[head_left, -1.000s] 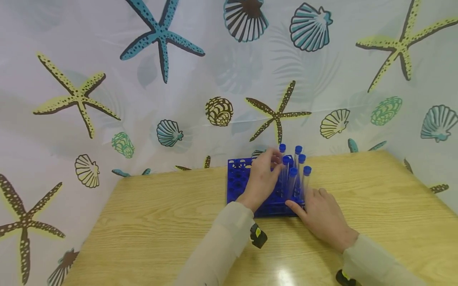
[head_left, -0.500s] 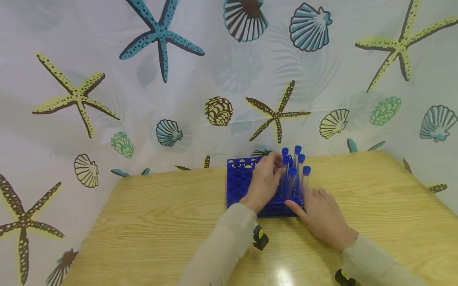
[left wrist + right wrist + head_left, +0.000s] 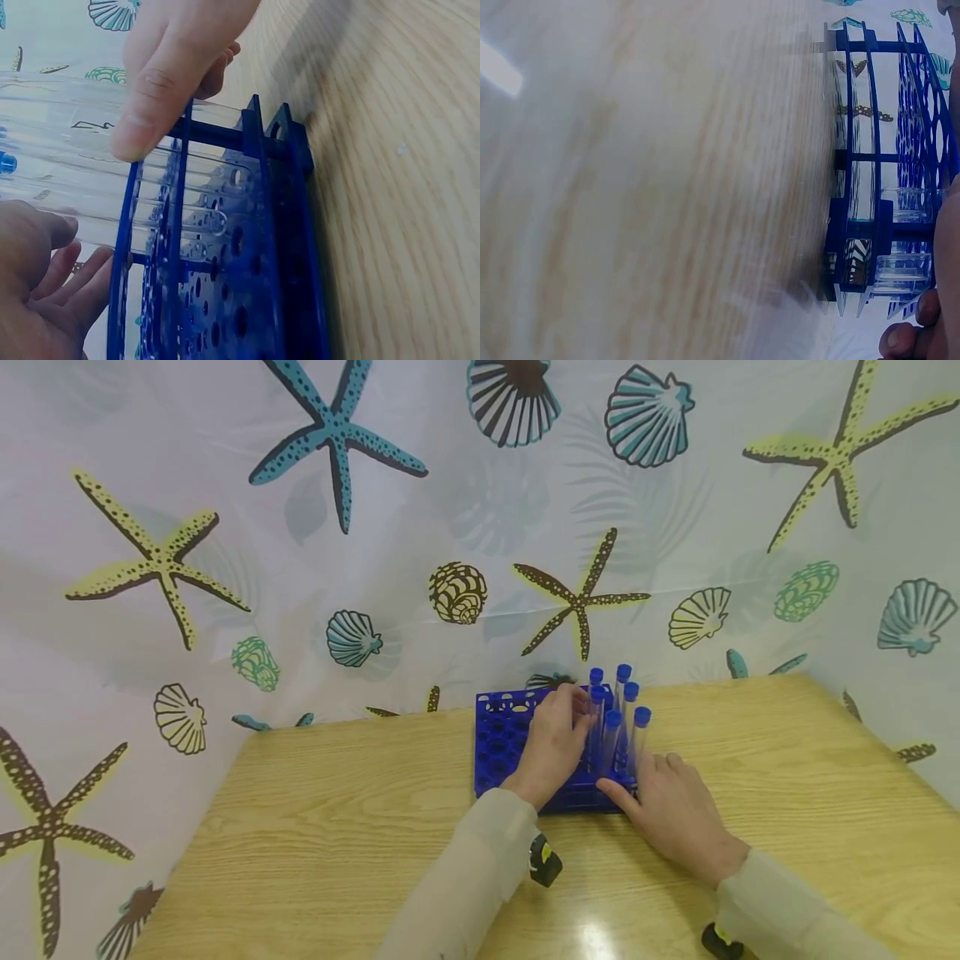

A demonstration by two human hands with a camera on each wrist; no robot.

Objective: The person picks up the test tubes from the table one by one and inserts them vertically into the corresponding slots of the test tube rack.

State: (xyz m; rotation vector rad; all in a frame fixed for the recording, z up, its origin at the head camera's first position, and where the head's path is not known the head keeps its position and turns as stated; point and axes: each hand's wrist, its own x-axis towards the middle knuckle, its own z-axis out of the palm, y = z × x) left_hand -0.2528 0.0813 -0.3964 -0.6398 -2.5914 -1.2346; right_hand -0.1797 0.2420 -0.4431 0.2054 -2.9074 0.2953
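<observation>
A blue test tube rack [image 3: 498,747] stands on the table, with several clear, blue-capped test tubes [image 3: 637,743] upright at its right end. My left hand [image 3: 551,735] reaches over the rack from the front and holds a test tube [image 3: 596,676] in the back row between thumb and fingers; the tube's lower part is hidden behind the hand and a nearer tube. My right hand [image 3: 678,814] grips the rack's front right corner, its thumb [image 3: 142,124] on the top edge in the left wrist view. Rounded tube bottoms show inside the rack there.
The wooden table [image 3: 322,827] extends to both sides of the rack. Behind it hangs a white cloth [image 3: 420,527] printed with starfish and shells. Unfilled holes show across the rack's left part.
The back-row tube in my left hand has come down and slightly right, its cap now lower beside the others. My right hand has stayed on the rack's corner.
</observation>
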